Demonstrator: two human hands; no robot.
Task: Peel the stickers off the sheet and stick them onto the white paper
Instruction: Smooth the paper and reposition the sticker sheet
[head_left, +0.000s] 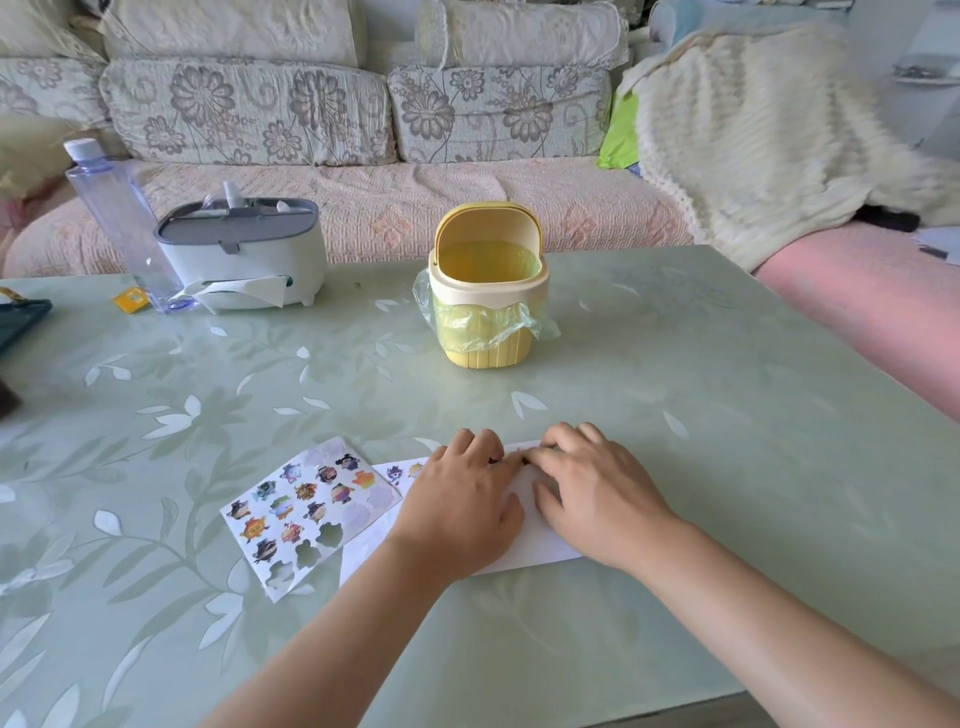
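Observation:
A sticker sheet (306, 512) with several cartoon stickers and several empty cut-outs lies on the green table, left of my hands. Beside it lies the white paper (540, 545), mostly covered by both hands. Two small stickers (402, 472) show on the paper's far left corner. My left hand (462, 506) rests palm down on the paper. My right hand (597, 488) lies flat next to it, fingers bent. The fingertips of both hands meet at the paper's far edge, where a small dark sticker (522, 457) peeks out between them; who holds it is unclear.
A yellow mini bin (488, 291) with a plastic liner stands behind the paper at mid table. A grey-white tissue box (244, 254) and a clear bottle (122, 218) sit at the far left. A sofa runs behind the table.

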